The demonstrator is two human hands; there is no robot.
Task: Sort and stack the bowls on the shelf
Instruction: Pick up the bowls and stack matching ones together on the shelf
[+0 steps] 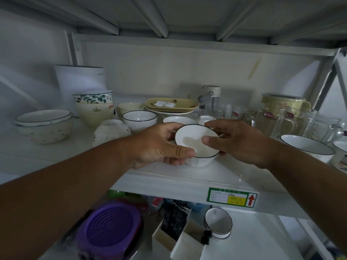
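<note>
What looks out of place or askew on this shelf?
One pale bowl lies tipped over, base showing, left of the black-rimmed bowl both hands grip. White packets sit in the yellow dish. No spills or breakage visible.

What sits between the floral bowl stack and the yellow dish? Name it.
In the head view, a small cream bowl sits between the floral bowl stack and the yellow dish.

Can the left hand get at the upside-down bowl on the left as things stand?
Probably yes, once it lets go: the left hand now grips the dark-rimmed bowl together with the right hand. The upside-down bowl sits just beside the left wrist, nothing between.
</note>
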